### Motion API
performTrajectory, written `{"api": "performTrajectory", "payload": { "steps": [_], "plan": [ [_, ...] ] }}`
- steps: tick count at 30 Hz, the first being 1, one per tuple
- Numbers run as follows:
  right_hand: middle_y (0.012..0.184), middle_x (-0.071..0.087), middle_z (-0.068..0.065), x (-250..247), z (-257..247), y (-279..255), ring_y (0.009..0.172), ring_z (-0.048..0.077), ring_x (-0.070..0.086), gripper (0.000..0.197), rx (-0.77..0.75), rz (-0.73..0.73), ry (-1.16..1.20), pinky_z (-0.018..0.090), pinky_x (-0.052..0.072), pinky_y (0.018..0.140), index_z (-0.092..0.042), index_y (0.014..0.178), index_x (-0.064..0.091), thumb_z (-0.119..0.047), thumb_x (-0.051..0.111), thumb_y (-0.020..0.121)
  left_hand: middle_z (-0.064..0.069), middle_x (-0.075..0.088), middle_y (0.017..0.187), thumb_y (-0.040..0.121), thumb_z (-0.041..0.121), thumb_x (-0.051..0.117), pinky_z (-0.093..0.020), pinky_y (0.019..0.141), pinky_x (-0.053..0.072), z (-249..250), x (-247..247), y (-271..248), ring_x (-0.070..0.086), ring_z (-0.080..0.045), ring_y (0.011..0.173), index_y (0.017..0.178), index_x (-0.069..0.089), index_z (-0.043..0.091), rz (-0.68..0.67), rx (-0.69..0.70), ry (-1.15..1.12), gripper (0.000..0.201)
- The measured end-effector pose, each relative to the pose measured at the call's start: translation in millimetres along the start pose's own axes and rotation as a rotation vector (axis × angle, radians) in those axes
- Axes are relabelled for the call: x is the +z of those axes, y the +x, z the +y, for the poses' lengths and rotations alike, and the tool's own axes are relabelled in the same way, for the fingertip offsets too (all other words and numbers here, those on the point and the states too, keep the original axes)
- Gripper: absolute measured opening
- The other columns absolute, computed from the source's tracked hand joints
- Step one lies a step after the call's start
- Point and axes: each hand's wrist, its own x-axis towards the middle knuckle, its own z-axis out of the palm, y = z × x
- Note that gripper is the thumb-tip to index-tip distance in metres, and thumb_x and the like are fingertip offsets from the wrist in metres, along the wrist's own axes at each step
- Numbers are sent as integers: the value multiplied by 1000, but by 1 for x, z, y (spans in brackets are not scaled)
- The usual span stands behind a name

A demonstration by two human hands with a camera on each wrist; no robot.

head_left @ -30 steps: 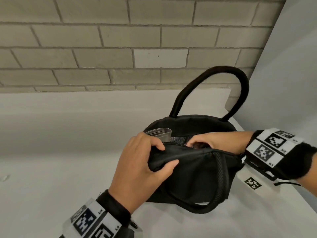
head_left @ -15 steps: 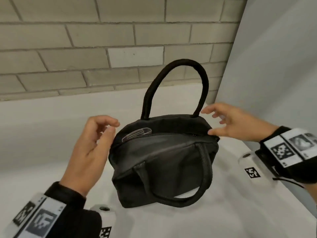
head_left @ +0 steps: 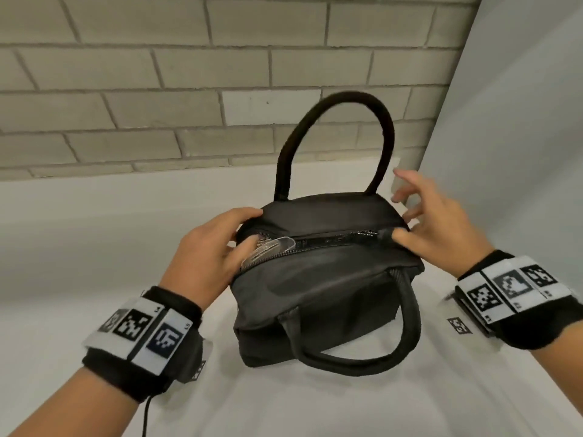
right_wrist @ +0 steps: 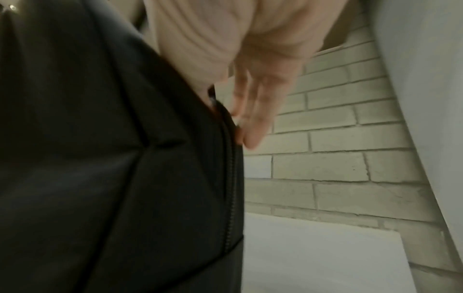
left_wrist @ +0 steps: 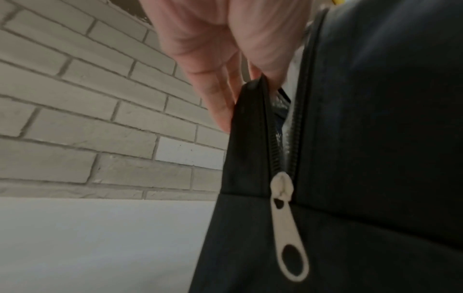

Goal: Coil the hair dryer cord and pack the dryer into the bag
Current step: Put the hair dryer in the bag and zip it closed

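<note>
The black bag (head_left: 315,285) stands on the white table with one handle (head_left: 340,102) upright and the other (head_left: 407,326) lying over its front. Its top zipper is open. A clear plastic piece (head_left: 274,247) shows at the left end of the opening; the rest of the contents is hidden. My left hand (head_left: 252,230) pinches the far fabric edge there, above the white zipper pull (left_wrist: 288,228). My right hand (head_left: 407,216) is at the right end, thumb resting on the zipper line, fingers spread and straight.
A pale brick wall (head_left: 157,89) runs behind the table (head_left: 94,247). A grey panel (head_left: 520,121) closes off the right side close to the bag. A thin black cable (head_left: 145,414) hangs from my left wristband.
One second ago my right hand was inside the bag while the left held its near edge. Both hands then came off. Now the left pinches the left end and the right thumb touches the right end.
</note>
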Motion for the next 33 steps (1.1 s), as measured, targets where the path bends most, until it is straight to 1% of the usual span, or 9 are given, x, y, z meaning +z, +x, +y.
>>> {"api": "performTrajectory", "payload": {
  "steps": [5,8,11,13,16,19,22,28,33],
  "plan": [
    [89,60,6,5,-4,1,60,22,59,22,-180,35,-79,45,55,63,-8,97,61,-3,64,76,-14,71,90,81,33,39,-34,73,48,4,6,2,64,-31,81,115,57,16,53,-40,77,42],
    [81,58,-9,6,-7,6,57,15,60,15,-81,7,20,33,55,63,-19,87,64,-10,66,77,-17,70,93,91,28,43,-44,76,49,8,3,6,63,-38,87,114,54,15,1,-80,128,29],
    [80,68,-7,-6,-15,-3,74,11,64,4,96,-23,421,20,52,70,-30,76,65,-28,68,75,-8,68,100,88,16,45,-37,78,48,6,-1,13,61,-27,88,107,55,17,-33,-205,4,21],
    [94,69,-8,-17,-21,-12,84,5,64,26,94,-127,575,13,49,75,-30,84,69,-50,67,68,2,62,96,87,11,42,-23,70,43,5,-1,16,57,-12,79,95,52,24,-54,-318,-183,19],
    [101,67,-18,-16,-27,-18,93,-10,57,32,121,-556,476,2,41,75,-39,97,64,-58,61,72,11,52,88,88,10,36,-13,61,40,8,4,18,50,-3,74,97,45,23,-90,-393,-330,19],
    [109,60,-23,-14,-19,-11,103,-8,53,53,210,-715,340,12,38,90,-43,105,56,-69,41,61,18,48,90,88,10,38,-10,65,39,12,7,15,49,0,80,101,41,21,-68,-311,-290,17],
    [100,65,-16,-16,-14,-5,97,-3,56,53,247,-550,387,19,39,88,-35,93,64,-76,39,71,23,47,91,88,14,42,-14,71,38,14,9,11,49,2,83,101,39,23,-45,-242,-223,16],
    [71,57,-14,10,-30,5,62,-9,51,20,237,-302,678,3,40,59,-28,74,58,-28,47,90,24,39,105,94,16,31,6,71,35,23,20,1,42,10,97,110,28,31,-171,-334,-538,22],
    [76,50,-12,7,-31,10,62,-15,47,20,182,-153,474,-1,34,56,-28,77,51,-26,39,93,22,40,112,91,32,36,-13,85,34,15,13,-2,42,2,107,97,37,42,-64,-462,-711,11]
  ]
}}
